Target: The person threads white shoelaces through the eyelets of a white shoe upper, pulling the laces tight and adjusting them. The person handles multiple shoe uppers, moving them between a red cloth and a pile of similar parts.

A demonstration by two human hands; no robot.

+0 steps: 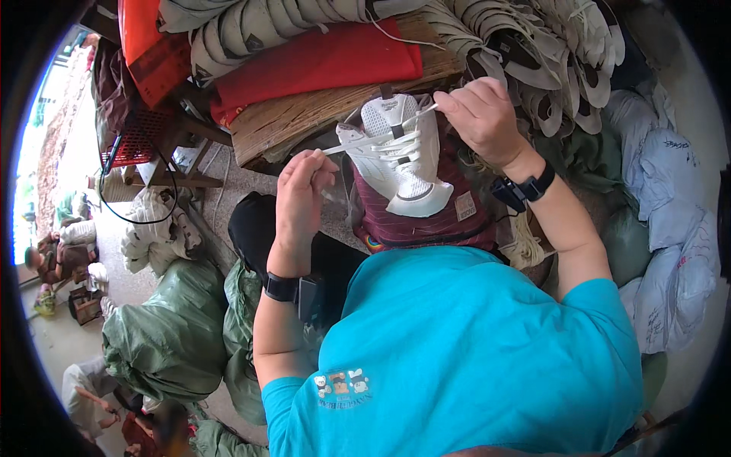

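Note:
A white shoe upper (411,179), with no sole visible, lies over a maroon striped cloth (403,231) on my lap. White shoelace (407,145) crosses its eyelets in several rows, and the tongue stands up at the far end. To the left of the upper, my left hand (304,190) pinches one lace end, stretched out from the eyelets. My right hand (482,118) is above and right of the upper, its fingers closed on the other lace end. Both ends are drawn apart sideways.
Beyond the upper is a wooden bench (266,133) with red cloth (327,72) and a row of shoe uppers (266,34). More uppers (533,53) hang at the far right. Green sacks (171,327) stand left, pale sacks (662,198) right. A loose lace bundle (524,242) hangs nearby. Other people (91,388) sit lower left.

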